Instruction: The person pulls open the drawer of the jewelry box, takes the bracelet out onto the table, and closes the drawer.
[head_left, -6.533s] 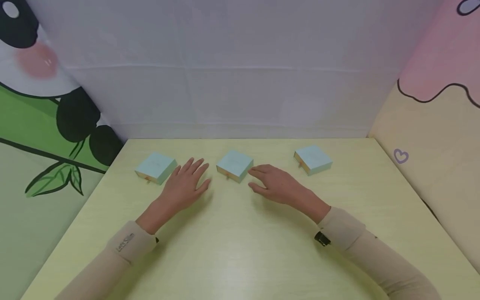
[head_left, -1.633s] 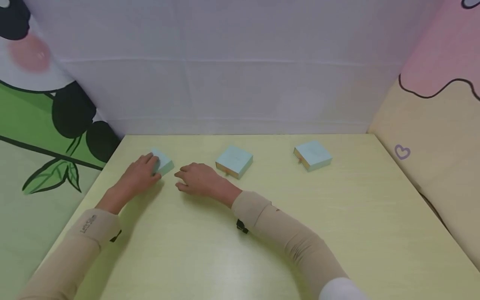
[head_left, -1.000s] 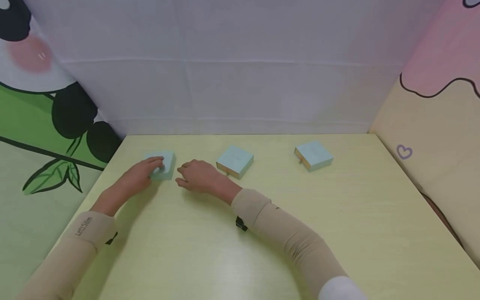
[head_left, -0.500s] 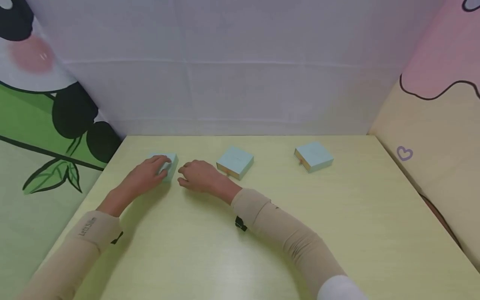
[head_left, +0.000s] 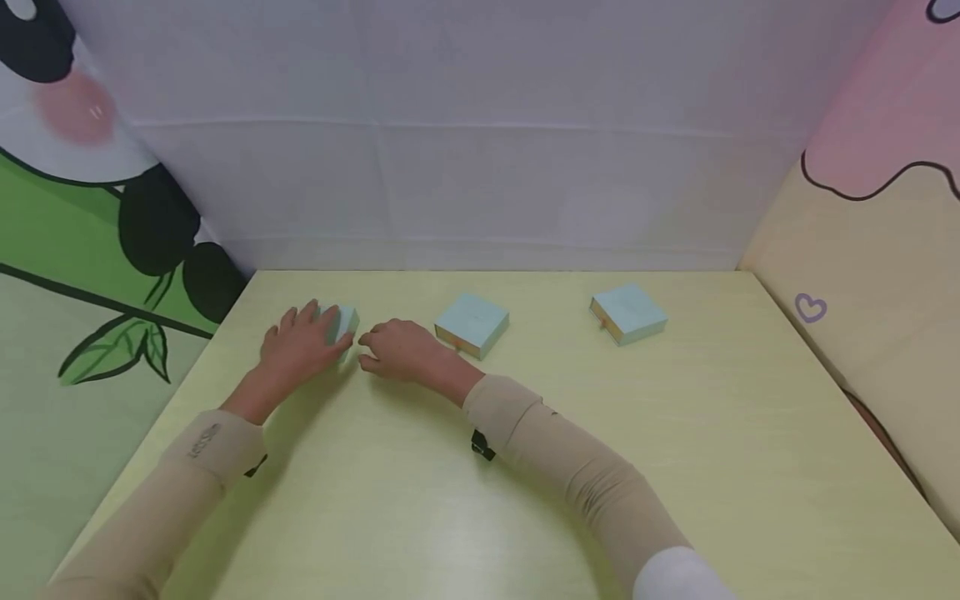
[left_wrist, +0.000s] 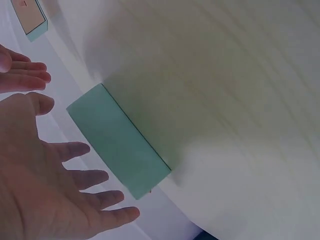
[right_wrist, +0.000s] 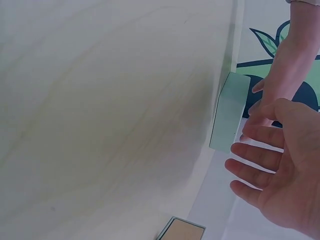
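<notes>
Three pale blue-green flat boxes lie on the table in the head view. My left hand [head_left: 303, 346] is over the leftmost box [head_left: 345, 325], covering most of it. In the left wrist view its fingers spread loosely above that box [left_wrist: 120, 142], and nothing is gripped. My right hand [head_left: 405, 350], fingers relaxed, hovers just right of the same box and holds nothing. The right wrist view shows the box's plain side [right_wrist: 230, 112] near the right fingers [right_wrist: 252, 155]. Whether either hand touches the box I cannot tell.
The middle box [head_left: 471, 323] sits behind the right wrist, a small tab on its tan front side. Another box [head_left: 628, 315] lies farther right. A pale cloth wall [head_left: 480, 200] rises at the table's [head_left: 480, 500] back edge, with printed panels at both sides.
Since the oldest frame, both hands have moved left and the leftmost box has turned. Lately that box has slid slightly right, and the left hand's fingers have gone from curled to spread.
</notes>
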